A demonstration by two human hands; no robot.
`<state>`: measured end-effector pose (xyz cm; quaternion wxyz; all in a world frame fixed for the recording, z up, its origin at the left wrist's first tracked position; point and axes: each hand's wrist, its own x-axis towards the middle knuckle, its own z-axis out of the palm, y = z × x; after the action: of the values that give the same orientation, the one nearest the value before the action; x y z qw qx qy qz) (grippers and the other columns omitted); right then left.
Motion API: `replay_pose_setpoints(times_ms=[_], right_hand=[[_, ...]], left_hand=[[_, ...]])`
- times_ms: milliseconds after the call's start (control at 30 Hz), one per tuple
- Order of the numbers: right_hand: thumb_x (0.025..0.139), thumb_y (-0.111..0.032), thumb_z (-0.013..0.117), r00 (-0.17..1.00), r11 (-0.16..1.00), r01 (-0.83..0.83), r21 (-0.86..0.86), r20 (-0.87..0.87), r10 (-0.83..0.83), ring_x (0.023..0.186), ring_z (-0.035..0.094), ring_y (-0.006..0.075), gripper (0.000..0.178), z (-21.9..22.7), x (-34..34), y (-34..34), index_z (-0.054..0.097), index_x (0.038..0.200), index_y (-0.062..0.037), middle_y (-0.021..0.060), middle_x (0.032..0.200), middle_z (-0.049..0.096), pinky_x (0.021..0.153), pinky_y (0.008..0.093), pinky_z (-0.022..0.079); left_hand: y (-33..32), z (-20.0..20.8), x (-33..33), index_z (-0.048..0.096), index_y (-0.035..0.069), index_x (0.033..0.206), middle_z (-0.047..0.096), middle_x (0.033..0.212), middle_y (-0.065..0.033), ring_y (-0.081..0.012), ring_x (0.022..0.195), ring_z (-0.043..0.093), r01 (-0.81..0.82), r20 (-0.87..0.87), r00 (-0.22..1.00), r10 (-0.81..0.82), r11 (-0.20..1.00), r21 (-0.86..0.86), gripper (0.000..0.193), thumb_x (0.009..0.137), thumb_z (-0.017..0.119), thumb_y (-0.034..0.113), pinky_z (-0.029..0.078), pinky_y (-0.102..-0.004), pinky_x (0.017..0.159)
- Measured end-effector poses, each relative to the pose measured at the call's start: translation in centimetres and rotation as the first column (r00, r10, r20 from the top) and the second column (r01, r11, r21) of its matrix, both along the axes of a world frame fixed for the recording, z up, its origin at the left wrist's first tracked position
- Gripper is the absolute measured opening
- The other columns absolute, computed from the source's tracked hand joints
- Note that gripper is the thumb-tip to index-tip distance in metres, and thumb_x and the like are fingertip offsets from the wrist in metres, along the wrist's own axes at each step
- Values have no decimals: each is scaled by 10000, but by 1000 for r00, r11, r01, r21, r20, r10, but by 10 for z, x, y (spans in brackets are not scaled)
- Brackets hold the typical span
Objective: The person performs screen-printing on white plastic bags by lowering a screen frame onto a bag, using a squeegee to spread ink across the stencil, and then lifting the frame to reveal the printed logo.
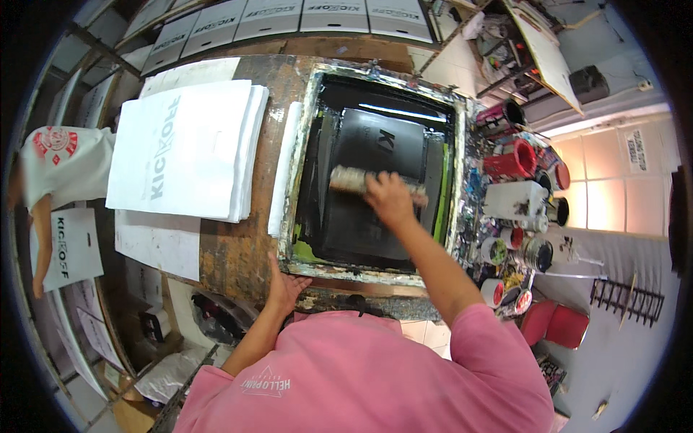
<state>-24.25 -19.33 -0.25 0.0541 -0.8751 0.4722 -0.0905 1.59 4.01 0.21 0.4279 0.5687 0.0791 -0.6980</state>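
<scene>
My right hand (pixel 391 198) is closed around the wooden handle of a squeegee (pixel 349 179), which lies crosswise on a screen printing screen. The screen's ink-crusted frame (pixel 354 273) sits on a worn wooden table, and black ink covers much of the mesh (pixel 361 234). Dark lettering shows faintly on the mesh beyond the squeegee. My left hand (pixel 286 291) is at the frame's near left corner with its fingers apart, seeming to touch the edge. White sheets show along the frame's left side.
A thick stack of printed white sheets (pixel 180 155) lies left on the table (pixel 231 249). Ink tubs, a red bucket (pixel 510 162) and a white jerrycan (pixel 514 200) crowd the right side. At far left a co-worker holds a printed sheet (pixel 81 249). Racked prints (pixel 268 18) stand behind.
</scene>
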Motion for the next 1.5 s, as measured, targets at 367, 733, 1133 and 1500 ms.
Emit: replay_pose_setpoints(times_ms=[367, 733, 1133, 1500], right_hand=[[985, -539, 598, 997, 930, -72, 359, -2, 78, 994, 701, 377, 442, 46, -24, -120, 700, 1143, -139, 173, 1050, 725, 833, 528, 558], [842, -321, 797, 997, 990, 72, 122, -8, -71, 1057, 606, 321, 382, 159, -13, 165, 692, 1160, -136, 125, 1027, 617, 922, 472, 490], [837, -472, 744, 984, 819, 173, -548, 134, -118, 845, 620, 273, 407, 303, 4, 60, 702, 1002, -102, 64, 841, 638, 885, 479, 362], [858, -421, 739, 983, 866, 161, -474, 153, -99, 874, 632, 293, 380, 339, 6, 25, 717, 1030, -83, 79, 859, 659, 888, 470, 375]], left_hand=[[3, 8, -3, 345, 20, 1556, 536, 1415, -207, -322, 1236, 580, -7, 44, 999, 7, 1000, -3, 1172, 849, 367, 954, 507, -443, 1026], [7, 89, 2, 387, 6, 1471, 573, 1342, -237, -373, 1198, 627, 19, 56, 998, 4, 915, -403, 908, 989, 397, 775, 546, -486, 1047], [-51, 15, -22, 339, 121, 1632, 231, 1692, -235, -404, 1592, 112, 666, 818, -575, 18, 592, 455, 1026, 901, 460, 832, 32, -749, 1190], [-62, -2, -38, 312, -21, 1607, 222, 1710, -202, -381, 1609, 62, 619, 882, -444, -158, 657, 429, 1196, 852, 422, 900, -127, -774, 1151]])
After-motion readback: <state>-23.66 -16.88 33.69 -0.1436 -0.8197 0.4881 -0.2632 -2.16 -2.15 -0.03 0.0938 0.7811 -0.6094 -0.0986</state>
